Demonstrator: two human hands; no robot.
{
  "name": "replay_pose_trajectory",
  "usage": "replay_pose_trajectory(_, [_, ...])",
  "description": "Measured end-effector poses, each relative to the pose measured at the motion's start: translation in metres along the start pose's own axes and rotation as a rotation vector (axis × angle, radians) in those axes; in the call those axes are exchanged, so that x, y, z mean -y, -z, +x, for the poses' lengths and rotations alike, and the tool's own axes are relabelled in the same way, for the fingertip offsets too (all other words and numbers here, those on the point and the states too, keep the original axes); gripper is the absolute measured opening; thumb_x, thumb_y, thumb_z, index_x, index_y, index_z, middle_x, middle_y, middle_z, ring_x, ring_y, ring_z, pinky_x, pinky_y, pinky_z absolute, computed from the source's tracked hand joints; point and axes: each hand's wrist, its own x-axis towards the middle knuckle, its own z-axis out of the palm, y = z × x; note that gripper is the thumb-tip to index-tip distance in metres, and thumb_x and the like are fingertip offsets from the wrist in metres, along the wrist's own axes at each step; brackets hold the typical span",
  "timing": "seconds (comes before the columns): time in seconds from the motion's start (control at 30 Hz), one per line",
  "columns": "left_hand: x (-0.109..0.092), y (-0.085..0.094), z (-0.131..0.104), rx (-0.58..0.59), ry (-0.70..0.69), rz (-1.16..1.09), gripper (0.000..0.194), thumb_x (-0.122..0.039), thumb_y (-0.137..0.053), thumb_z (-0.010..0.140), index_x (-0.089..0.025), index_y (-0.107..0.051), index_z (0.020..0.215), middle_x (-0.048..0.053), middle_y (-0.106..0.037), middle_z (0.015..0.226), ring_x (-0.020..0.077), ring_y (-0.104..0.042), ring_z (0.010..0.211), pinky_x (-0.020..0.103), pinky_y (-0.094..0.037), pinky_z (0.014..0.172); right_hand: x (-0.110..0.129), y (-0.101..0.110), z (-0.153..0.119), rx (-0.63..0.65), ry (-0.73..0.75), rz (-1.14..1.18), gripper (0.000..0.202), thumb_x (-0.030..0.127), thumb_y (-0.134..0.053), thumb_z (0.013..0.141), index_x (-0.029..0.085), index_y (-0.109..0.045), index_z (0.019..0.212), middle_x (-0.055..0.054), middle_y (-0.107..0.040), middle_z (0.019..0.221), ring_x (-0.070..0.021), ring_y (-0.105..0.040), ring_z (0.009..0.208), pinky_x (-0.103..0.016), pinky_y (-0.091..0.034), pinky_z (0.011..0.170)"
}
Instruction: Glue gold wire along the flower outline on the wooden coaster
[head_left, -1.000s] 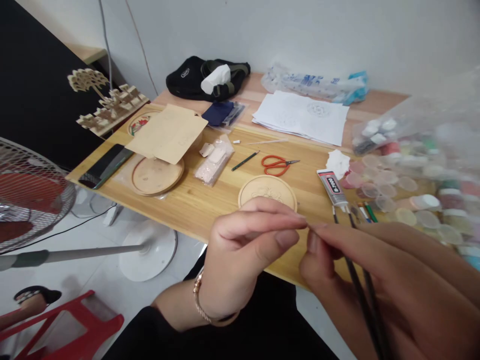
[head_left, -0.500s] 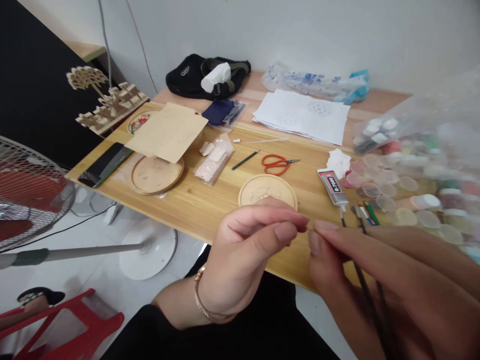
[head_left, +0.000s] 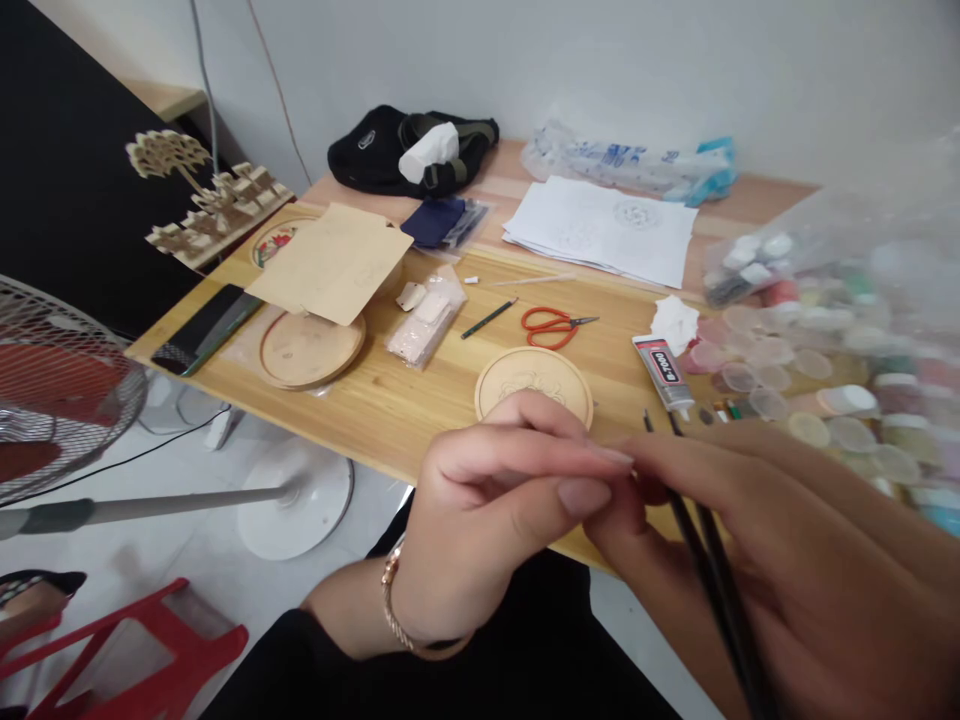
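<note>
Right hand (head_left: pixel 780 550): has moved in since half a second ago; the gap between its fingertips and the left hand's is gone, and they now overlap in view. Its fingers curl around a dark two-pronged tool (head_left: pixel 697 560), apparently tucked back so that thumb and forefinger stay free for finer work.
Left hand (head_left: pixel 480 530): thumb and forefinger brought together, fingertips toward the right hand; whether anything is pinched between them cannot be told.
Dark two-pronged tool: in the right hand, slanting away from the body, tips poking out beyond the knuckles, likely to keep them clear of both sets of fingertips.
Wooden disc (head_left: pixel 532 375): flat on the table (head_left: pixel 390 410) beyond the left hand, which hides its near edge; its line drawing faces up, presumably to be in sight.
Glue tube (head_left: pixel 660 372): beyond the right hand, nozzle toward the person, perhaps for easy picking up; a crumpled tissue (head_left: pixel 674 323) sits just beside it.
Scissors (head_left: pixel 550 328): just beyond the disc, near the pencil (head_left: pixel 488 319), both seemingly laid aside within reach.
</note>
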Motion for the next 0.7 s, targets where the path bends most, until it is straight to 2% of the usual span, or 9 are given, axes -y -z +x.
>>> replay_pose_trajectory(0.07, [0.001,0.001,0.001,-0.026,-0.027,0.025,0.009,-0.027,-0.074,0.083,-0.032,-0.078,0.089,0.0,-0.06,0.082,0.0078,-0.056,0.074,0.018,-0.052,0.067,0.001,0.001,0.001,-0.019,-0.069,0.04,0.018,0.026,-0.053,0.091,0.022,-0.07,0.085,-0.001,-0.069,0.071,-0.0143,-0.066,0.066,-0.027,-0.051,0.062])
replay_pose_trajectory(0.13, [0.001,0.001,0.002,-0.065,-0.045,0.062,0.008,-0.028,-0.074,0.083,-0.032,-0.078,0.089,0.0,-0.06,0.081,0.008,-0.056,0.076,0.017,-0.051,0.069,0.005,0.003,0.004,-0.113,-0.13,0.07,0.013,0.022,-0.057,0.087,0.022,-0.068,0.08,0.0,-0.068,0.066,-0.0133,-0.065,0.062,-0.026,-0.051,0.06])
replay_pose_trajectory(0.23, [0.003,0.001,0.002,-0.086,-0.044,0.099,0.008,-0.029,-0.074,0.083,-0.033,-0.078,0.088,0.001,-0.06,0.083,0.009,-0.057,0.078,0.018,-0.051,0.068,0.009,0.005,0.009,-0.221,-0.12,0.123,0.01,0.022,-0.06,0.083,0.021,-0.066,0.075,0.001,-0.066,0.058,-0.0121,-0.063,0.054,-0.024,-0.052,0.057])
replay_pose_trajectory(0.43, [0.003,-0.001,-0.002,-0.084,-0.117,0.198,0.016,-0.022,-0.071,0.085,-0.034,-0.078,0.093,0.002,-0.061,0.087,0.0105,-0.058,0.081,0.021,-0.052,0.07,0.007,0.003,0.009,-0.193,-0.1,0.144,0.014,0.029,-0.058,0.086,0.021,-0.069,0.083,-0.001,-0.068,0.061,-0.0139,-0.066,0.056,-0.027,-0.054,0.06])
replay_pose_trajectory(0.57, [0.001,-0.003,-0.005,-0.112,-0.209,0.337,0.02,-0.017,-0.071,0.084,-0.033,-0.077,0.095,0.002,-0.061,0.088,0.0123,-0.059,0.08,0.026,-0.054,0.071,0.008,0.003,0.008,-0.202,-0.14,0.166,0.018,0.029,-0.056,0.087,0.02,-0.069,0.077,0.0,-0.068,0.06,-0.0117,-0.064,0.054,-0.025,-0.051,0.055])
replay_pose_trajectory(0.7, [-0.004,-0.004,-0.005,-0.125,-0.327,0.473,0.023,-0.012,-0.07,0.083,-0.03,-0.077,0.096,0.001,-0.06,0.086,0.0106,-0.058,0.076,0.024,-0.053,0.066,0.012,0.002,0.006,-0.209,-0.17,0.197,0.013,0.027,-0.059,0.084,0.02,-0.068,0.076,0.0,-0.068,0.059,-0.0115,-0.064,0.055,-0.026,-0.051,0.057])
